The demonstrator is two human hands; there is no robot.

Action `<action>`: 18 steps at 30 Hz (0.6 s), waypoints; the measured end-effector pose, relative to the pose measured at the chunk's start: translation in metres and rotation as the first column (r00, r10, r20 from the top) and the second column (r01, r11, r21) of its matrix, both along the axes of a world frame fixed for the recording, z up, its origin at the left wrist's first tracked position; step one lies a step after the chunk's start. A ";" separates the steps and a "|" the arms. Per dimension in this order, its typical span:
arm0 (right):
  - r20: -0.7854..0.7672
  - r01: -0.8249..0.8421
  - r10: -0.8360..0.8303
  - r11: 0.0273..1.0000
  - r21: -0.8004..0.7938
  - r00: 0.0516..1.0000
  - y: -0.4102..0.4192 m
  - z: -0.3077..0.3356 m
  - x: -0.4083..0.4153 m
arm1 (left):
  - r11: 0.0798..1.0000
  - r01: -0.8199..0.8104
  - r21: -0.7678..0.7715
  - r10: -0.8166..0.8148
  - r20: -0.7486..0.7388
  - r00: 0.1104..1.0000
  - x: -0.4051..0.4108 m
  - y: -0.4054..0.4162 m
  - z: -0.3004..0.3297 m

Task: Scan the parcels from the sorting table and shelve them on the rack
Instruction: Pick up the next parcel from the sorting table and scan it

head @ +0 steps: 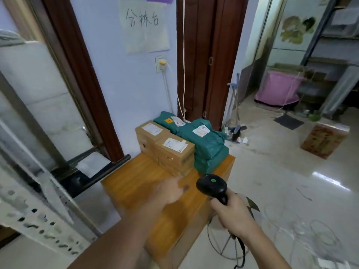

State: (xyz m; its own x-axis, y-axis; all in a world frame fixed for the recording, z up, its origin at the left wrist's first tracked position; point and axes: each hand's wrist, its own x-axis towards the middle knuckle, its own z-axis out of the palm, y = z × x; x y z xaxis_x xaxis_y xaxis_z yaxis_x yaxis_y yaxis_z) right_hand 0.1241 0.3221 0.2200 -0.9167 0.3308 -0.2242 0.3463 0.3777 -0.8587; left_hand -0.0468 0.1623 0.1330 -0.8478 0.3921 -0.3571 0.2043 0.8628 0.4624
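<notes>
Now, your left hand (171,191), blurred, fingers loosely spread, reaches over counter (136,183) toward nearest cardboard box (174,152); right hand (233,212) grips scanner (212,186). Aim at label (174,145).

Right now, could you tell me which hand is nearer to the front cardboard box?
Left. The left hand reaches, empty, just below the front cardboard box; the right hand sits farther back and right, gripping the scanner.

A home's hallway: wooden doors (206,55), tiled floor (281,171), wall socket (160,64).
</notes>
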 end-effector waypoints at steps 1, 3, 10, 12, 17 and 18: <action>0.005 -0.021 0.021 1.000 0.000 1.000 0.006 -0.003 -0.018 | 1.000 -0.023 0.004 0.023 -0.001 1.000 -0.014 0.005 -0.003; 0.007 -0.056 0.056 0.998 -0.001 0.998 0.016 -0.009 -0.052 | 0.998 -0.070 0.000 0.070 0.003 0.998 -0.043 0.014 -0.011; 0.023 -0.133 0.132 0.991 0.021 0.991 0.046 -0.021 -0.158 | 0.962 -0.266 0.057 0.264 0.031 0.964 -0.136 0.049 -0.033; 0.025 -0.152 0.152 0.988 0.001 0.988 0.054 -0.023 -0.182 | 0.894 -0.418 0.158 0.408 0.096 0.908 -0.158 0.060 -0.047; 0.095 -0.241 0.244 0.969 -0.048 0.965 0.077 -0.038 -0.233 | 0.438 -0.821 0.366 0.655 0.496 0.570 -0.193 0.080 -0.084; 0.099 -0.259 0.264 0.964 -0.065 0.959 0.082 -0.042 -0.243 | 0.346 -0.863 0.369 0.664 0.553 0.503 -0.194 0.084 -0.082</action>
State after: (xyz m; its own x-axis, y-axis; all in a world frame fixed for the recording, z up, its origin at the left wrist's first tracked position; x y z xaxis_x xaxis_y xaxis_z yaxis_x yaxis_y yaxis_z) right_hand -0.1186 0.4045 0.1777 -0.9396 0.0682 -0.3353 0.3316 0.4237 -0.8429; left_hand -0.2411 0.2460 0.0508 -0.7836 -0.1910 -0.5912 -0.6170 0.1277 0.7766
